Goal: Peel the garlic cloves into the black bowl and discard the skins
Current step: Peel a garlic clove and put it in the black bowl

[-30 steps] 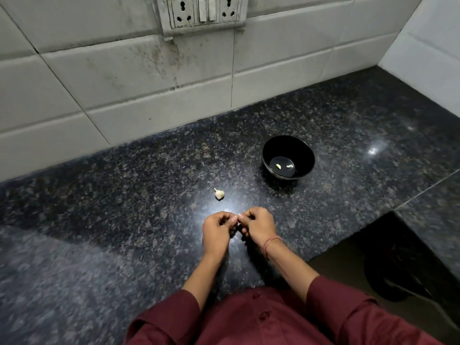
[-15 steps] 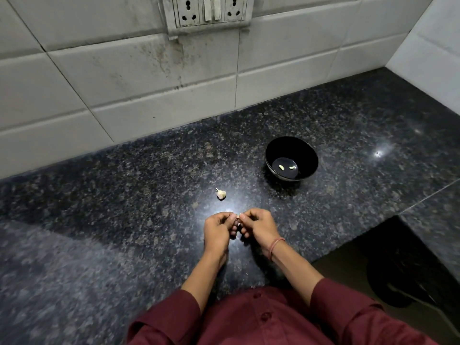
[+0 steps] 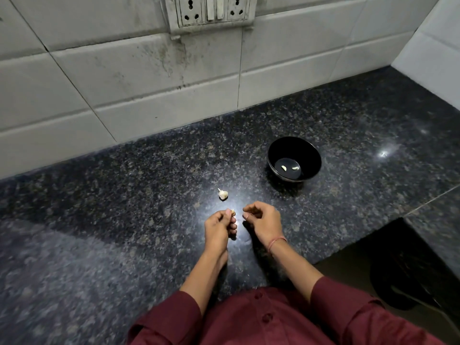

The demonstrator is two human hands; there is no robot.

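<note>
My left hand (image 3: 219, 229) pinches a small pale garlic clove (image 3: 233, 210) at its fingertips, just above the dark granite counter (image 3: 124, 220). A short gap to the right, my right hand (image 3: 261, 220) has its fingers curled; whether it holds a bit of skin I cannot tell. A small piece of garlic bulb (image 3: 223, 194) lies on the counter just beyond my hands. The black bowl (image 3: 294, 145) stands farther back to the right, with two peeled cloves (image 3: 289, 167) in its bottom.
White wall tiles (image 3: 149, 90) run along the back, with a socket panel (image 3: 211, 11) at the top. The counter ends at the right front in a step down to a dark opening (image 3: 403, 265) over the floor.
My hands, joined at the fingertips a moment ago, have drawn apart sideways. The clove stays in the left hand. The bowl and the bulb piece have not moved.
</note>
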